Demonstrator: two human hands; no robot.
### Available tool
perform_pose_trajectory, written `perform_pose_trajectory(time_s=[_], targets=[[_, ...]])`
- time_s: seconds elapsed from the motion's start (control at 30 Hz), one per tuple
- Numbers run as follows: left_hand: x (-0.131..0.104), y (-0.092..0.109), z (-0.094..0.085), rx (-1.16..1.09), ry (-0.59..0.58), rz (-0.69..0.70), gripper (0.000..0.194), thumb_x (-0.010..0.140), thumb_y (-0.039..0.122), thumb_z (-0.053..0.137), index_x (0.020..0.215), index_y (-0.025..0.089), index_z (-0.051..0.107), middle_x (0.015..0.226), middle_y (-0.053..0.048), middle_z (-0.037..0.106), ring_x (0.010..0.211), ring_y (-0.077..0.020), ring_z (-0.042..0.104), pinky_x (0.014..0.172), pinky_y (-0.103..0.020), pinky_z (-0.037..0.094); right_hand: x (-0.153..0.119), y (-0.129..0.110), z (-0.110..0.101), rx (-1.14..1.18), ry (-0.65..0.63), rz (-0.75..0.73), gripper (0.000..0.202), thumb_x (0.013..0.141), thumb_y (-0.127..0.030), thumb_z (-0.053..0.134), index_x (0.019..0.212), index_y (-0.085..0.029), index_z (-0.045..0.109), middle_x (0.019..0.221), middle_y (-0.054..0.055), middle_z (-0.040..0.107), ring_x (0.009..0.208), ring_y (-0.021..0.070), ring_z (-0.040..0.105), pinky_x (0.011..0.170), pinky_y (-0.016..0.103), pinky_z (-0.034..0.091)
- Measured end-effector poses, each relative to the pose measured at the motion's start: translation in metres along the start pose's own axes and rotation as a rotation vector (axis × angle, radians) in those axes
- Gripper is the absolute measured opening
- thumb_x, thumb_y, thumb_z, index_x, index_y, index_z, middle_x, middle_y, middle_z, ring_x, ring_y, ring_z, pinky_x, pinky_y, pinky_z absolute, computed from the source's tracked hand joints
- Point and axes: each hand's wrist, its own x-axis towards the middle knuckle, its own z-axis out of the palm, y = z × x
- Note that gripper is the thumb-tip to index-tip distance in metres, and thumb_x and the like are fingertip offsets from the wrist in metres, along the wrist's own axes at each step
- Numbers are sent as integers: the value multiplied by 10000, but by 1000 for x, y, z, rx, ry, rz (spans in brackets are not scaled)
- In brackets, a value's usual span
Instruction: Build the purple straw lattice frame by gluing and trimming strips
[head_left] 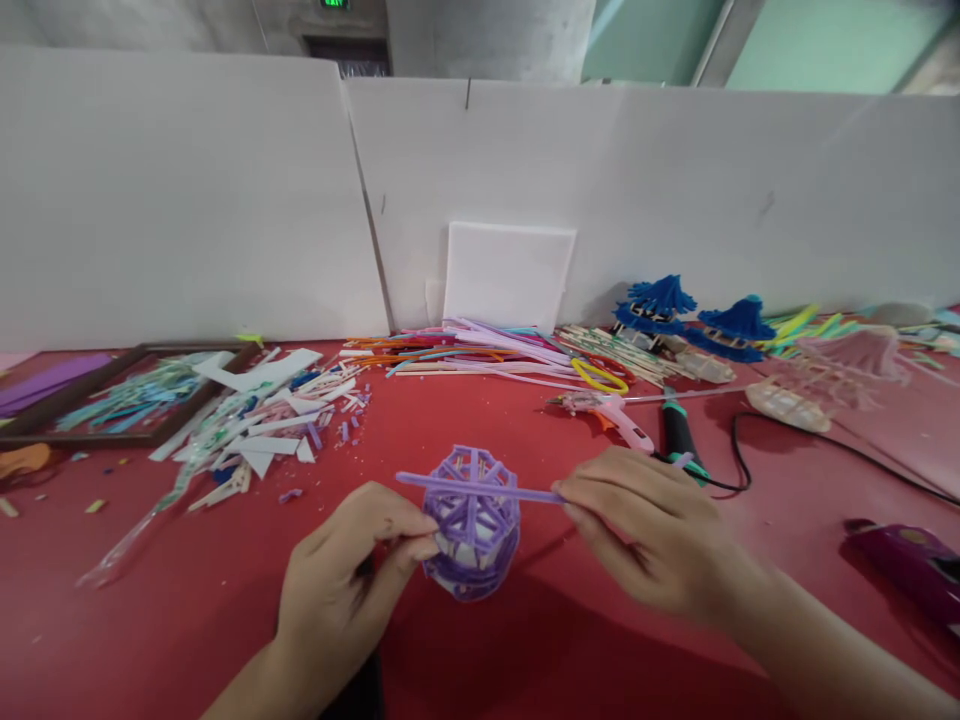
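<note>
Between my hands is a small rounded craft frame (469, 575) wrapped in purple pipe cleaners, with spoke-like strips crossing its top and pale material showing inside. My left hand (352, 570) pinches its left edge between thumb and fingers. A straight purple pipe cleaner (525, 494) lies level across the top of the frame. Its right part is pinched by the thumb and fingers of my right hand (649, 530); its left end sticks out past the frame. Whether the strip touches the frame I cannot tell.
White scraps (270, 440) and a brown tray (150, 437) lie left. Loose pipe cleaners (487, 350) lie behind. A pink glue gun (626, 420), green-black knife handle (677, 430), black cord (739, 450) and blue-roofed models (656, 300) stand right. A magenta tool (904, 565) lies far right.
</note>
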Motion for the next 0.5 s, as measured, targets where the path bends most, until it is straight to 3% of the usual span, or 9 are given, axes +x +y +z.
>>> perform_pose_trajectory(time_s=[0.07, 0.17, 0.23, 0.33, 0.5], targets=[[-4, 1, 2, 10, 82, 20, 73, 844, 181, 674, 878, 230, 633, 763, 21, 624, 653, -119, 615, 581, -200, 534, -1, -2, 1, -12, 17, -30, 170, 910, -77, 523, 995, -151, 650, 849, 69, 721, 766, 174, 647, 723, 299, 528], [-8, 2, 2, 49, 221, 12, 204, 845, 283, 708, 1022, 220, 629, 961, -16, 549, 652, -101, 558, 539, -204, 521, -3, -5, 4, 11, 9, -61, 169, 906, -84, 521, 994, -160, 645, 824, 63, 724, 712, 170, 641, 675, 303, 535], [-7, 4, 1, 91, 144, 24, 174, 919, 319, 625, 1060, 218, 634, 919, -7, 561, 640, -90, 561, 548, -185, 515, -4, -8, 7, 40, 1, -75, 173, 906, -85, 511, 989, -165, 639, 796, 55, 718, 677, 163, 631, 642, 300, 532], [-2, 7, -1, 135, 10, 68, 190, 992, 344, 508, 954, 221, 649, 729, 27, 614, 629, -85, 609, 576, -156, 506, -5, -11, 11, 80, 7, -59, 173, 907, -80, 499, 983, -162, 631, 780, 55, 712, 665, 161, 621, 629, 296, 529], [1, 11, 0, 61, -16, 125, 221, 995, 367, 493, 929, 205, 629, 695, 9, 640, 610, -106, 616, 571, -194, 509, -7, -15, 18, 160, 79, 62, 178, 855, -31, 535, 957, -153, 614, 778, 57, 689, 679, 159, 592, 629, 291, 509]])
